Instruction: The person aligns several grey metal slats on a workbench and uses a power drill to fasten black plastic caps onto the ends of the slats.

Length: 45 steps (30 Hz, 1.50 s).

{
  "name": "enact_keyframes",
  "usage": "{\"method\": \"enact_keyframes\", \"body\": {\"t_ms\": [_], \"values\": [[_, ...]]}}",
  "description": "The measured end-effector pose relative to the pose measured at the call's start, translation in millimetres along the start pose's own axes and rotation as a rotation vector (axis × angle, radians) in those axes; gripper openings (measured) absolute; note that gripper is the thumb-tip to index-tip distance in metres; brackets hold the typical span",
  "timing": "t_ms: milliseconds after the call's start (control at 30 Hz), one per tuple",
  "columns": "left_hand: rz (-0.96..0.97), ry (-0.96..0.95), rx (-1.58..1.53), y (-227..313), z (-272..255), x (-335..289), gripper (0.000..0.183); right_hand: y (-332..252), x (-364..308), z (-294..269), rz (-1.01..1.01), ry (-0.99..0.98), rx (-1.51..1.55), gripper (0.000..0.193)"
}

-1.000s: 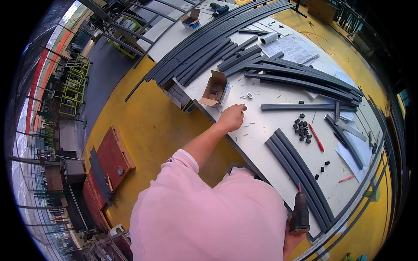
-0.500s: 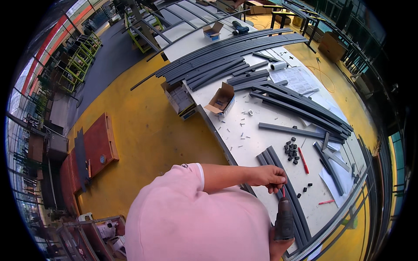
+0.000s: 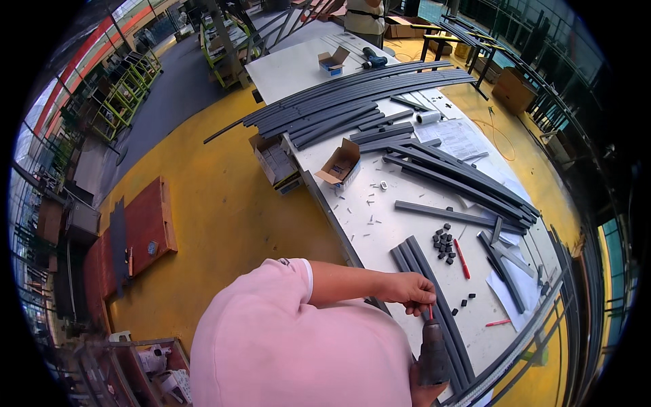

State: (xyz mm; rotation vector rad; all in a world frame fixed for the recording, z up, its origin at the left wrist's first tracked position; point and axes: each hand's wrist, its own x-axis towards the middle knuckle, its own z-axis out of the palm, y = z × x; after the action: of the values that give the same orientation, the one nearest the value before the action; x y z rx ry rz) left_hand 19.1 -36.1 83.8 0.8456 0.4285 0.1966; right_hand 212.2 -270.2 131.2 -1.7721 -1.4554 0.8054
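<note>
My right hand (image 3: 426,393) grips a dark cordless drill (image 3: 432,356) low over the table, mostly hidden behind it. The drill's thin red bit (image 3: 430,311) points away from me. At the bit's tip, my left hand (image 3: 411,292) is closed in a pinch; whatever small piece it holds is too small to make out. Several grey metal profiles (image 3: 447,325) lie side by side beneath the hands and drill. Right of them are small black plugs (image 3: 443,244), some loose, and two red pens (image 3: 462,259).
Long grey profiles (image 3: 352,87) cross the white table (image 3: 366,217), with more stacked at right (image 3: 468,183). An open carton (image 3: 341,164) stands by scattered screws (image 3: 370,203). Papers (image 3: 454,139) lie farther right. Another drill (image 3: 373,58) and a person (image 3: 365,20) are at the far end.
Both hands and the drill keep nearly the same pose while the view shifts slightly. The dark barred frame over the table's far end has moved off it; a person's torso now shows there.
</note>
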Motion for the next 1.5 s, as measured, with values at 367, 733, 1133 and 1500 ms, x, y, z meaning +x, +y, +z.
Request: {"method": "enact_keyframes", "body": {"t_ms": [367,733,1133,1500], "values": [[0.137,0.008,-0.07,24.8,73.3,47.4,0.024,19.1,-16.4,25.3,0.058,0.414,0.207,0.021],[0.125,0.259,1.358,10.5,-10.3,135.2,0.024,13.7,-80.9,15.9,0.254,0.776,0.46,0.048],[0.527,-0.165,1.812,-28.1,10.8,231.8,0.011,9.7,-81.1,30.9,0.144,0.85,0.397,0.038],[-0.105,0.016,0.081,-2.6,13.1,129.3,0.033,-7.2,-57.8,-1.6,0.308,0.402,0.201,0.027]]}}
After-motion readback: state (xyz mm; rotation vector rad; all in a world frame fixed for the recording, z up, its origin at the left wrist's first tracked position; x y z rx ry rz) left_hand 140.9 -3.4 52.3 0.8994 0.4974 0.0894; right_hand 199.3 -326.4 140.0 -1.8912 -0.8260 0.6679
